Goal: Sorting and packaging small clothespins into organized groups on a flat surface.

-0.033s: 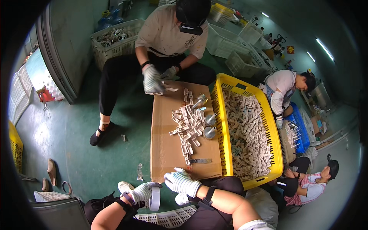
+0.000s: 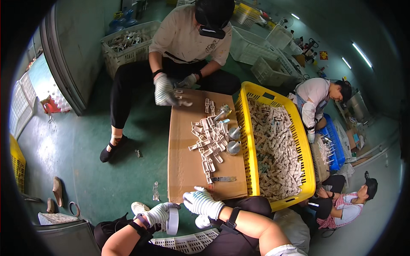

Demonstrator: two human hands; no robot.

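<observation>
In a striped glove, my left hand [image 2: 158, 214] is closed on a pale grey roll of tape [image 2: 172, 221], below the near edge of a cardboard sheet [image 2: 183, 170]. My right hand [image 2: 203, 202], gloved too, is closed at that near edge; whatever its fingers hold is hidden. A loose pile of pale plastic clip-like parts [image 2: 209, 136] covers the middle of the cardboard. Beside the pile stand two silvery metal cone-shaped pieces [image 2: 233, 147]. A dark flat strip [image 2: 224, 179] lies nearer to me. Across from me, a co-worker's gloved hand [image 2: 164, 90] is over the far left corner.
A yellow crate [image 2: 252, 170] full of the pale parts stands right of the cardboard. Farther right, two more people sit by a blue crate [image 2: 335, 143]. A white basket [image 2: 188, 242] is by my legs. Loose shoes [image 2: 57, 191] lie on the floor at left.
The co-worker's gloved hand has shifted a little to the left, and the pale part near it lies slightly differently. My own hands have not visibly moved.
</observation>
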